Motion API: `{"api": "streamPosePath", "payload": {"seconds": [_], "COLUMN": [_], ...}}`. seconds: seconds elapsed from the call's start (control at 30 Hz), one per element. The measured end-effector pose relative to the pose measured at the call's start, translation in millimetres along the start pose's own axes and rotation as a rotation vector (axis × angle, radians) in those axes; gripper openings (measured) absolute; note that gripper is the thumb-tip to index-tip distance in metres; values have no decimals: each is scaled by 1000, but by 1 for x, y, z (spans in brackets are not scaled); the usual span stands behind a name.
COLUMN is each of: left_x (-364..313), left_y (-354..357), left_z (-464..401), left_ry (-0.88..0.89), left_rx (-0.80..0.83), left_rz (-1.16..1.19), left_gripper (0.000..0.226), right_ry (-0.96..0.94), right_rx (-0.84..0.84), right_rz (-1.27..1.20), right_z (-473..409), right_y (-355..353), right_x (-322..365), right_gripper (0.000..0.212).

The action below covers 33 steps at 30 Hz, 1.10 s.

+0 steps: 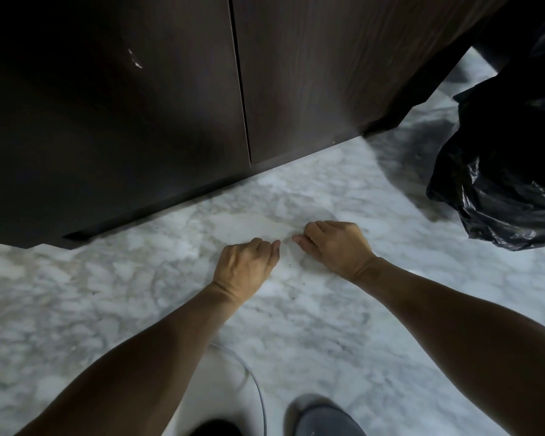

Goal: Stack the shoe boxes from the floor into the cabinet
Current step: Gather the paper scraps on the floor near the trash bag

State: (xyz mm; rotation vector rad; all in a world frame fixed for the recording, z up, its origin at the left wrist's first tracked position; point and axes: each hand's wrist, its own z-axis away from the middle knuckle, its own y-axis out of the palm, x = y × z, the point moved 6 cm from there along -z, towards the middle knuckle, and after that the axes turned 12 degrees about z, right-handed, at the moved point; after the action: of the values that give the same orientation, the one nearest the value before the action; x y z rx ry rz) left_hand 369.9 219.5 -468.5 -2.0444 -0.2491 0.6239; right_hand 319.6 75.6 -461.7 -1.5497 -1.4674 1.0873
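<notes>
Both hands reach forward over the marble floor (107, 294), close together and near the foot of the cabinet (123, 121); the left hand (244, 269) has its fingers (265, 247) curled in, holding nothing; the right hand (335, 247) is loosely curled too, also with nothing in it; the cabinet's two dark doors are closed; a black bag (504, 171) sits at right; a shoe (324, 420) shows at the bottom edge, beside a thin cable (258, 391).

Your left hand (244, 269) and right hand (335, 247) reach forward on bare, outstretched arms, fingers curled under, thumbs nearly touching.
</notes>
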Motion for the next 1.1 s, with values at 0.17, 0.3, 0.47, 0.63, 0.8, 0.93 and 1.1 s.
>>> {"api": "streamPosePath", "payload": {"seconds": [0.17,0.3,0.47,0.63,0.8,0.93,1.1], "left_x": [15,16,-12,-60,-132,-192,-254], "left_y": [-7,-19,-45,-72,-115,-134,-102], "left_z": [-10,-37,-89,-134,-195,-266,-328], "left_ry": [-131,-254,-215,-115,-1,53,-75], "left_rx": [-84,-120,-166,-204,-224,-260,-126], "left_rz": [170,385,495,565,645,723,675], "left_gripper": [50,51,49,52,55,54,61], "right_ry": [244,504,627,611,627,717,960], "right_rx": [28,36,-59,-145,-287,-323,-158], "right_rz": [-132,-286,-354,-346,-291,-186,-117], "right_z": [2,0,-6,0,-2,-9,4], "right_y": [-11,-51,-107,-184,-275,-316,-291], "right_x": [-33,-72,-100,-103,-133,-194,-272], "right_gripper": [41,46,42,46,46,51,40]}}
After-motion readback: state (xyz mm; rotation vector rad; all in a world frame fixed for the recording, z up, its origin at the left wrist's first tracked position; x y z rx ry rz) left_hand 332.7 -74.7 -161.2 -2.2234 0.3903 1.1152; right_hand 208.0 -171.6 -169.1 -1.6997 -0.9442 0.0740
